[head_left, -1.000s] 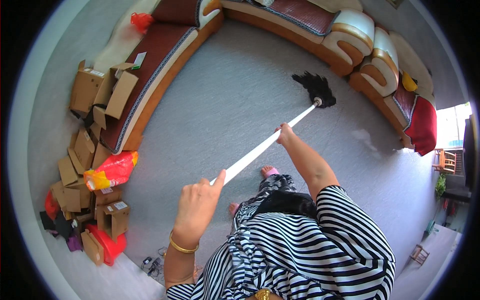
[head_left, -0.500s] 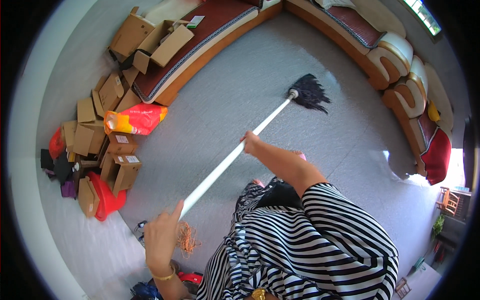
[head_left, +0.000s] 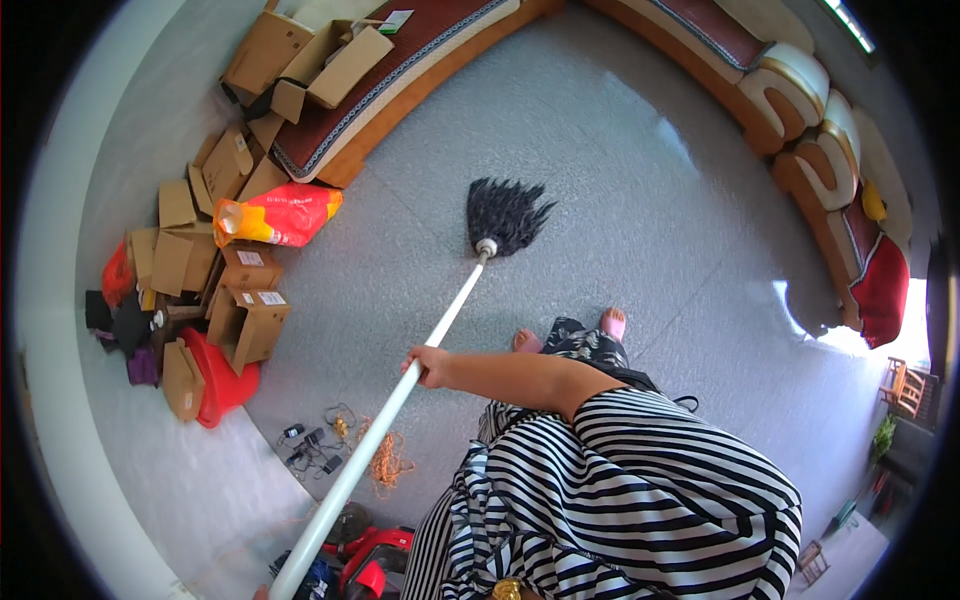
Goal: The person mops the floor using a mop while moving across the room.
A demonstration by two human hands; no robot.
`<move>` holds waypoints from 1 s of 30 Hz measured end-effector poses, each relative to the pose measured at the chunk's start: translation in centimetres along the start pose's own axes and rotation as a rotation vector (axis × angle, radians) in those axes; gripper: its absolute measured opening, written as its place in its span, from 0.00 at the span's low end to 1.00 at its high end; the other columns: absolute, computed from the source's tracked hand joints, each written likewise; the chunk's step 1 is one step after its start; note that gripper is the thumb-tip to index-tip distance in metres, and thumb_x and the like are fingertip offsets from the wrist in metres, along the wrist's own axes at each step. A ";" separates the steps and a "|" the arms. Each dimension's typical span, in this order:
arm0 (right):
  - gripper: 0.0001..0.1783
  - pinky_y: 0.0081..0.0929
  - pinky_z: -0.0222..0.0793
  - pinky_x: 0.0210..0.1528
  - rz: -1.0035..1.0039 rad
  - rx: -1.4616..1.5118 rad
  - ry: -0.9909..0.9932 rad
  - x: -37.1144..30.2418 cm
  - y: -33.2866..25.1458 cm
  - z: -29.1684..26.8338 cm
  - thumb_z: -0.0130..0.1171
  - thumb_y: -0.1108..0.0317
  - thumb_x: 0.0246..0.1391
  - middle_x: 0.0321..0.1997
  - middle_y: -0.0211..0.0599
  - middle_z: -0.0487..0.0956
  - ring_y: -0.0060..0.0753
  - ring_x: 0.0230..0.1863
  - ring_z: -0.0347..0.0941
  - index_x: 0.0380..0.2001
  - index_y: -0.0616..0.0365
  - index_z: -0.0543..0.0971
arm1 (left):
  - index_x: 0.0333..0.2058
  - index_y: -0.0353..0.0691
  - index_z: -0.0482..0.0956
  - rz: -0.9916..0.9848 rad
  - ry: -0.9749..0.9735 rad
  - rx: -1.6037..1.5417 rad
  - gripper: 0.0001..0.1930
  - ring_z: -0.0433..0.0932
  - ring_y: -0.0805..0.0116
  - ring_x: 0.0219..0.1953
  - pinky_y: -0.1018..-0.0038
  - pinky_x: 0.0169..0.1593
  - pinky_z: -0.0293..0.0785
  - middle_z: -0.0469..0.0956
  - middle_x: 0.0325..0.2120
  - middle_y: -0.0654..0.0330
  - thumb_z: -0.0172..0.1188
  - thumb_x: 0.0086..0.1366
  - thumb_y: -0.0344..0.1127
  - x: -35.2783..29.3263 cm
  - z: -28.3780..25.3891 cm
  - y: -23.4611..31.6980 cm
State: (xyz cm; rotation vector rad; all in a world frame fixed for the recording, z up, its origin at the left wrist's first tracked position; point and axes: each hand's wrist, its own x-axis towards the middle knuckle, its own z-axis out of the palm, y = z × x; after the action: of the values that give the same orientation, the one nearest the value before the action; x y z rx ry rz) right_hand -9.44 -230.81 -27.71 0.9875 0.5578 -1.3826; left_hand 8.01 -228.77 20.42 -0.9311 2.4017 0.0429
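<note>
My right hand (head_left: 430,366) is wrapped round the white handle of a mop (head_left: 368,450), partway along it. Dark shaggy strands form the mop head (head_left: 505,214), which lies on the grey floor beyond my feet, fanned out to the right. From there the handle slants down to the lower left and leaves the picture. Only a sliver of my left hand (head_left: 262,593) shows at the lower edge, against the handle's near end. The rest of that hand is cut off.
Open cardboard boxes (head_left: 184,262), a red and yellow bag (head_left: 290,215) and a red basin (head_left: 222,385) line the left wall. Sofas (head_left: 400,85) border the far side and right. Adapters (head_left: 312,440) and orange string (head_left: 388,460) lie near the handle.
The mop head has swept left and nearer across the floor. My right hand has moved left and down with the handle; my left hand has dropped almost out of the picture.
</note>
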 end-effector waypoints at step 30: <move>0.09 0.26 0.67 0.20 -0.998 1.046 0.154 -19.7 -13.6 -38.1 0.45 0.74 0.34 0.17 0.36 0.67 0.30 0.18 0.67 0.25 0.60 0.62 | 0.31 0.34 0.69 1.374 -0.050 -0.038 0.21 0.64 0.75 0.10 0.82 0.17 0.58 0.64 0.08 0.55 0.56 0.31 0.27 16.9 1.5 27.5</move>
State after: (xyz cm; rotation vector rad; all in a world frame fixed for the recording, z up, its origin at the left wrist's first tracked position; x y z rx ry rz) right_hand -17.41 -187.02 -34.25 1.7705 0.4286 -2.6329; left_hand -18.79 -217.97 5.99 0.8156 2.5038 0.5888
